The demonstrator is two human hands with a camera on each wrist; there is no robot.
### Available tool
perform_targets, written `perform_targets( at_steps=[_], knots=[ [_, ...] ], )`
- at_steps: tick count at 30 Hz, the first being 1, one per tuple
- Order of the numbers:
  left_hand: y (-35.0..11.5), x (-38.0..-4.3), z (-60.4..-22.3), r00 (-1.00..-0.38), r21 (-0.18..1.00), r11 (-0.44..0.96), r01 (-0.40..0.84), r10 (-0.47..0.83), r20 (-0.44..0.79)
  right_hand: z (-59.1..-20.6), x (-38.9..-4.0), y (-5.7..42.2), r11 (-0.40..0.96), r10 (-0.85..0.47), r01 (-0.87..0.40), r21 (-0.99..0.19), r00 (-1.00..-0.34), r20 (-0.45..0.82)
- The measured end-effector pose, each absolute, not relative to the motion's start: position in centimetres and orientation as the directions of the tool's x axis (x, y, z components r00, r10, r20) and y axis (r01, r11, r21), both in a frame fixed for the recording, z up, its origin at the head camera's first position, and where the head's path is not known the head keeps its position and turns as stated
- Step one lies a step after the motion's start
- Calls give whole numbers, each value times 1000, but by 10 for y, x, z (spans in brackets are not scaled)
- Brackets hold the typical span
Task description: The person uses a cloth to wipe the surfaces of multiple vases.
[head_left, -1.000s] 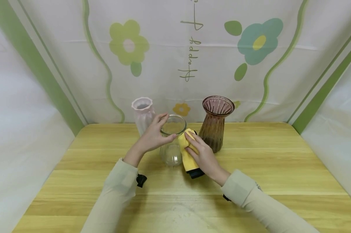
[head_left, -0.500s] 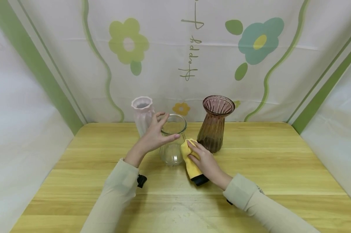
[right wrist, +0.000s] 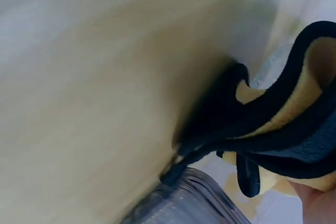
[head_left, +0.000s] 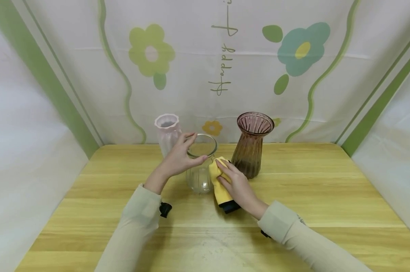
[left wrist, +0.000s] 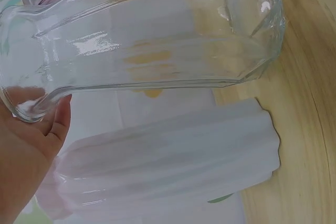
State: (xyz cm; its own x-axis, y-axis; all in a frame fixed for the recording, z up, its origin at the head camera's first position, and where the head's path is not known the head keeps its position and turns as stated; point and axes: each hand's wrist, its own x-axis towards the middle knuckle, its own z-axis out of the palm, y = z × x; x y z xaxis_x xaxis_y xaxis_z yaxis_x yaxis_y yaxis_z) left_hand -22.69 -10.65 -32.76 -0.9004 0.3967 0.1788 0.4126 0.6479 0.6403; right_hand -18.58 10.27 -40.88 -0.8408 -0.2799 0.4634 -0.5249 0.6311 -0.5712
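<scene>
A clear glass vase (head_left: 199,182) stands upright on the table in the head view. My left hand (head_left: 179,158) holds it by the neck just below the rim, fingers behind and thumb in front. In the left wrist view the fingertips touch the neck of this glass vase (left wrist: 152,40). My right hand (head_left: 241,189) grips a folded yellow cloth (head_left: 222,192) with dark edging, pressed to the vase's right side. The right wrist view shows the cloth's dark-trimmed folds (right wrist: 273,124); most of that hand is out of its frame.
A pale pink-white fluted vase (head_left: 167,136) stands close behind the left hand. To the right, near the cloth, is a taller purple-brown ribbed glass vase (head_left: 250,151). Behind the wooden table (head_left: 327,189) hangs a flower-printed curtain (head_left: 191,87).
The right hand and cloth slid down the glass vase's side, then partway back up. The left hand keeps its hold on the neck, and the vases stay in place.
</scene>
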Motion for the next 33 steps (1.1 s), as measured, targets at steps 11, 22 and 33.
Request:
perform_targets(
  at_steps=[11, 22, 33],
  knots=[
    [-106, -229, -330, -886, 643, 638, 423, 439, 147, -395, -191, 101, 573, -264, -561, -598, -817, 513],
    [-103, -228, -331, -887, 622, 649, 438, 426, 180, -414, -185, 113, 659, -317, -420, -624, -908, 276],
    [-103, -226, -330, -886, 569, 683, 458, 403, 229, -413, -187, 109, 635, -309, -499, -590, -864, 398]
  ],
)
